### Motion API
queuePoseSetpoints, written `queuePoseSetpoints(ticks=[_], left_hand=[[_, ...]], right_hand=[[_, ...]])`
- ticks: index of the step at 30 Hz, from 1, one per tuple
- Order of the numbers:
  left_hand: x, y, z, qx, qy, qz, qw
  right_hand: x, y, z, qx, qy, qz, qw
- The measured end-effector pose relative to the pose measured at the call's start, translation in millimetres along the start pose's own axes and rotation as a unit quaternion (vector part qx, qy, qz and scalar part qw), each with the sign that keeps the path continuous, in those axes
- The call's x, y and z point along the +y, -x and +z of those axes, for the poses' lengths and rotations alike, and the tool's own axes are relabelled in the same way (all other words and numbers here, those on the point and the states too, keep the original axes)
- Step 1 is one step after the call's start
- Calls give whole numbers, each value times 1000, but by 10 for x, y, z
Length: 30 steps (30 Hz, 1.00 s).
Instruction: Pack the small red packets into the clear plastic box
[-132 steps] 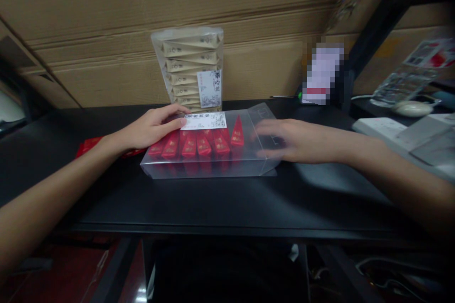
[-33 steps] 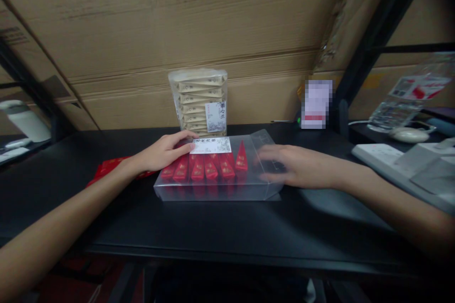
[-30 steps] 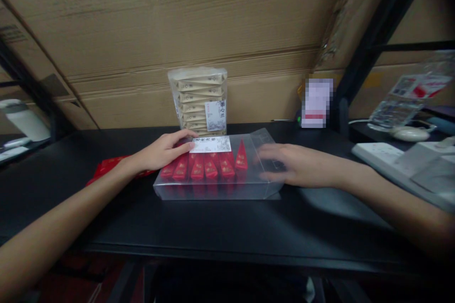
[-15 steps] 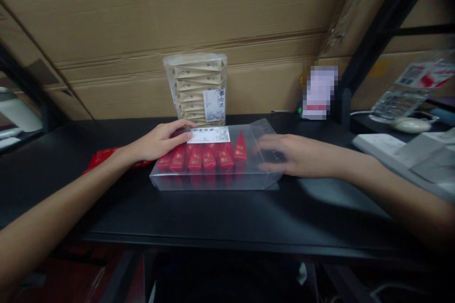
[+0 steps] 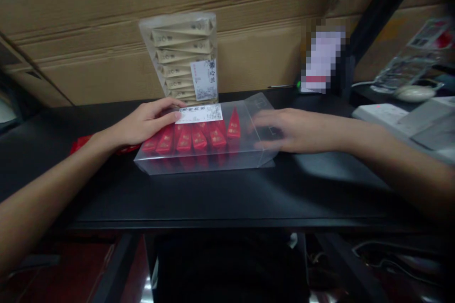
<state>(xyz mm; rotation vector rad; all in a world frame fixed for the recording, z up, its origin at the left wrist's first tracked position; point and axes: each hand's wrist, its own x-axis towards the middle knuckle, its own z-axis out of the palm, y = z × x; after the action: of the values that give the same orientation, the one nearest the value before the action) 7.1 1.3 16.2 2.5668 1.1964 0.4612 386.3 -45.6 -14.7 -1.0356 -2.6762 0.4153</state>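
Note:
A clear plastic box (image 5: 170, 163) lies on its side, holding several red wedge-shaped packets (image 5: 199, 139) with gold print. On its top is a white printed label (image 5: 202, 113). My left hand (image 5: 149, 120) grips the box's left part, thumb on the label's edge and fingers over the far side. At the box's open right end, beside a raised flap (image 5: 261, 102), is my right hand (image 5: 277, 128). Its fingers and thumb are apart and smeared by motion, reaching in at the opening, with nothing visible between them. More red packets (image 5: 80, 143) lie partly hidden behind my left forearm.
Behind the box stands a clear pack of beige packets (image 5: 185, 66), against a cardboard wall (image 5: 256, 64). A blurred-out phone-like object (image 5: 323, 61) stands back right. White boxes (image 5: 380, 113), a computer mouse (image 5: 415, 92) and a plastic bottle (image 5: 408, 61) are on the right.
The view has tilted down and shifted, so the scene sits higher in the picture. Both hands stay at the box; my right hand remains at its open end.

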Motion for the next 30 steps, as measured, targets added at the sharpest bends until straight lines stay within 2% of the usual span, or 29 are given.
queuePoseSetpoints(ticks=[8,17,30], left_hand=[[-18,-34,7,1,0,-6,1000],[4,-18,4,2,11,-2,1000],[-2,0,0,-1,-4,2,1000]], right_hand=[[49,21,-14,-20,-16,-34,999],[-11,14,-15,-6,20,2,1000],[12,-4,8,-8,23,2,1000]])
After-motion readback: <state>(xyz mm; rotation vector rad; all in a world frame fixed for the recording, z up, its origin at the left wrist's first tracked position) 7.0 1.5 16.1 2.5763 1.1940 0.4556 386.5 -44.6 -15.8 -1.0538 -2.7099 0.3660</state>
